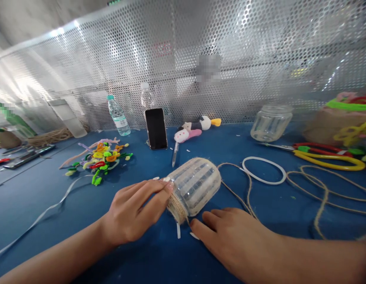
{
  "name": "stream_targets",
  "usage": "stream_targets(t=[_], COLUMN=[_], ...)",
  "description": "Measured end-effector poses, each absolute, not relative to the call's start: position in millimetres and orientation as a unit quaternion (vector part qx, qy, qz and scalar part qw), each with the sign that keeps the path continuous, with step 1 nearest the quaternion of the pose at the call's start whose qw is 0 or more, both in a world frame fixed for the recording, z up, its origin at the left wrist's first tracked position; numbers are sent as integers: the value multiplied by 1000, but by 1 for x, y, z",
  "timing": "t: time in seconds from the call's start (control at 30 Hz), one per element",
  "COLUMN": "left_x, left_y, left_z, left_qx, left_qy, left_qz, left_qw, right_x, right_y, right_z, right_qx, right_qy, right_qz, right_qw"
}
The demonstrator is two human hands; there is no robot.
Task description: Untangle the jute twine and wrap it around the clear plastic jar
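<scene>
A glass jar (194,186) lies on its side on the blue tabletop (52,197), its body banded with pale lace and its lower end wound in jute twine (177,207). My left hand (135,209) grips it from the left, fingers across the twine-wound end. My right hand (230,236) rests on the table below the jar, fingers apart, its fingertips beside the twine. Loose jute twine (239,185) runs from under the jar toward the right. Small white strips (178,230) lie by the jar's lower end.
Scissors with red and yellow handles (327,156), a white ring (264,170) and a clear glass jar (271,123) stand right. Colourful pipe cleaners (98,159), a white ribbon (37,217), an upright phone (156,129) and a water bottle (118,115) are left and behind, before a perforated metal screen (171,51).
</scene>
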State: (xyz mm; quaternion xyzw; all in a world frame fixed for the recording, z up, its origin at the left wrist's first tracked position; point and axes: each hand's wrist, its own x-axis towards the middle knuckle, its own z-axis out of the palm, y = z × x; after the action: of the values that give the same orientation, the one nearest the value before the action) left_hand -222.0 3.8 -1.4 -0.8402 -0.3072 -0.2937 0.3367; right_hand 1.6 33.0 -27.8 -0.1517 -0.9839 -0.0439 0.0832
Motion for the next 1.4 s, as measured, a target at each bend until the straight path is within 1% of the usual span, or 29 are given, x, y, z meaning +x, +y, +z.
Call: stream_targets(t=[0.2,0.37,0.53,0.63,1.03,1.2,1.4], left_x=[-220,-220,-228,-232,-242,-245,-245], left_y=[7,14,20,23,31,35,34], left_z=[-2,-2,-8,-10,-9,-10,-11], left_qx=[-821,-808,-800,-795,-783,-778,-777], left_qy=[-335,-351,-401,-415,-503,-534,-535], left_qz=[-287,-292,-298,-297,-293,-295,-305], left_qw=[362,372,333,329,219,150,129], right_x=[-3,-14,-23,-26,-42,-42,-43], right_y=[34,39,39,38,41,43,42], right_z=[-26,-22,-20,-19,-22,-14,-14], right_qx=[-162,-140,-156,-167,-165,-182,-186], right_qy=[-982,-984,-982,-980,-953,-942,-931], right_qz=[-57,-68,-80,-85,-201,-222,-255], right_qw=[80,87,76,74,156,175,181])
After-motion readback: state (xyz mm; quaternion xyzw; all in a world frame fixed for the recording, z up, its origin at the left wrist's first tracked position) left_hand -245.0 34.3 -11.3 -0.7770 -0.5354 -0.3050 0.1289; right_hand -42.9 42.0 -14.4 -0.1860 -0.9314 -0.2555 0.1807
